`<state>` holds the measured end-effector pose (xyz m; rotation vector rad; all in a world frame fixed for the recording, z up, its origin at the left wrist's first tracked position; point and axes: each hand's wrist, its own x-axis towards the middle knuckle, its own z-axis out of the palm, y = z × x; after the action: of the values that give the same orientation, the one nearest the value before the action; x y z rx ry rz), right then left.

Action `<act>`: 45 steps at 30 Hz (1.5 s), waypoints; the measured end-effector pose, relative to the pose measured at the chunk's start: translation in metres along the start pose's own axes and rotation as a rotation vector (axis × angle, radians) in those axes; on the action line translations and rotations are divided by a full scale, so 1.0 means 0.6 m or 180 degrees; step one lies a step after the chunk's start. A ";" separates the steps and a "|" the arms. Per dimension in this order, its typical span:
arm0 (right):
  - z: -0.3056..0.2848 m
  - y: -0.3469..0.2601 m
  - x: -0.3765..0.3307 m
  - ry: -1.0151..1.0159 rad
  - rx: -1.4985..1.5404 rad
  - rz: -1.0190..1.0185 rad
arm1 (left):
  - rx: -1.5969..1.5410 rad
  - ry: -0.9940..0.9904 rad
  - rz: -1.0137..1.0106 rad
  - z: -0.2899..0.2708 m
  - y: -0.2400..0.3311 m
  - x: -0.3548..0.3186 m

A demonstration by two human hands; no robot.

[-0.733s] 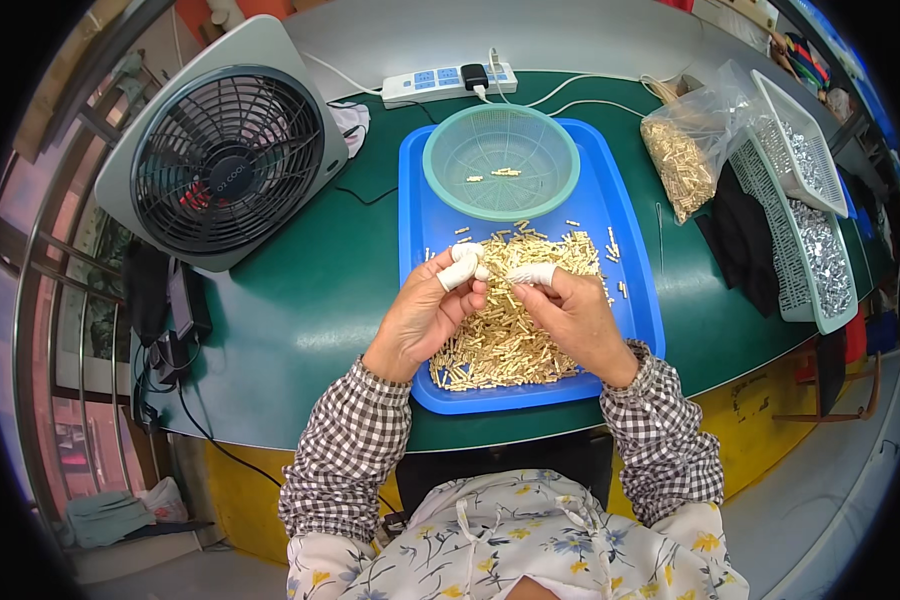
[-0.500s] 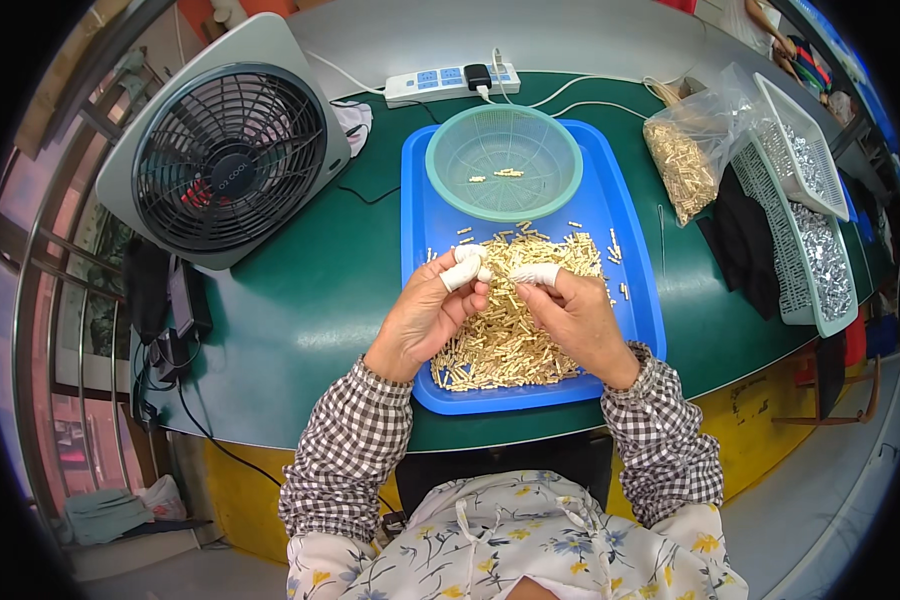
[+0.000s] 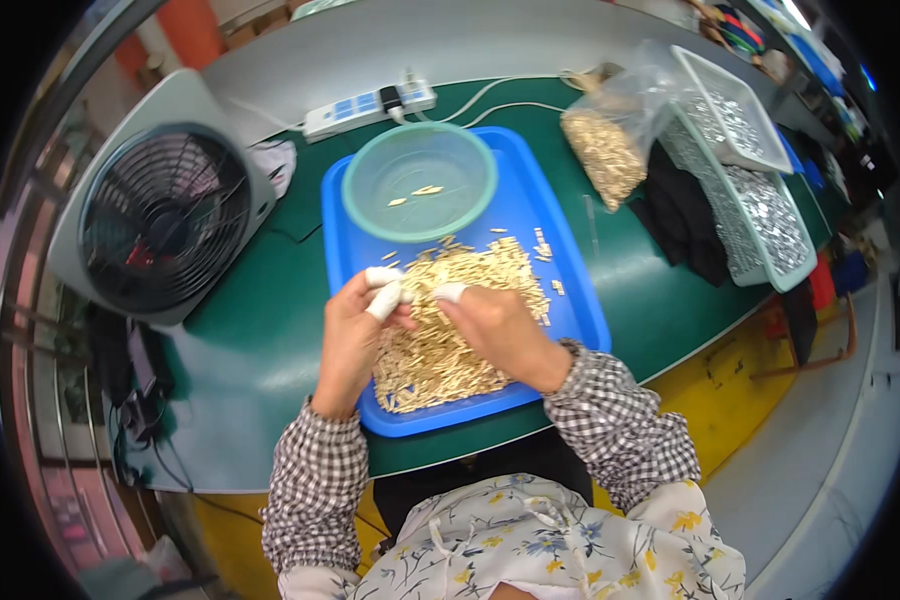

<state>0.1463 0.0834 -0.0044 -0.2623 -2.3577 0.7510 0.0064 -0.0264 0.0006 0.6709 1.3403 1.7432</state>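
Observation:
Over a heap of small brass-coloured cylindrical pieces (image 3: pixel 440 365), both hands work close together. My left hand (image 3: pixel 355 330) has white covers on its thumb and a finger, and these press together in a pinch. Anything between them is too small and blurred to name. Just to its right, my right hand (image 3: pixel 500 330) is closed too, a white cover on its index finger and the thumb tucked beneath. Its fingertips point at the left hand's, with a small gap; what they hold cannot be made out. The heap lies in a blue tray (image 3: pixel 592 310).
A green plastic bowl (image 3: pixel 420 140) with a few brass pieces sits on the tray's far end. Left stands a fan (image 3: pixel 165 215); behind is a power strip (image 3: pixel 340 118). To the right are a bag of brass pieces (image 3: pixel 605 155), black cloth (image 3: pixel 680 215) and baskets of silvery parts (image 3: pixel 775 275).
The whole view has swung, so the tray, bowl and fan appear farther left and tilted. Both hands stay over the heap, still pinched, with a narrow gap between their fingertips.

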 end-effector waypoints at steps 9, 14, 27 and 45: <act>-0.018 -0.002 0.011 -0.0369 0.1470 0.0881 | 0.0021 -0.0160 0.0101 0.021 -0.004 -0.009; -0.032 -0.010 0.015 -0.0379 0.1620 0.0959 | -0.0227 -0.0260 0.0006 0.022 0.000 -0.004; -0.017 -0.001 0.011 -0.0935 0.2689 0.1459 | -0.0566 -0.0233 -0.0288 0.000 -0.008 0.000; -0.031 0.005 0.019 -0.0952 0.3164 0.1871 | -0.0392 -0.0394 -0.0302 0.007 0.018 -0.004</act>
<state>0.1491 0.0986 0.0115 -0.4138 -1.8439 2.2361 0.0078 -0.0274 0.0121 0.6254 1.1523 1.6657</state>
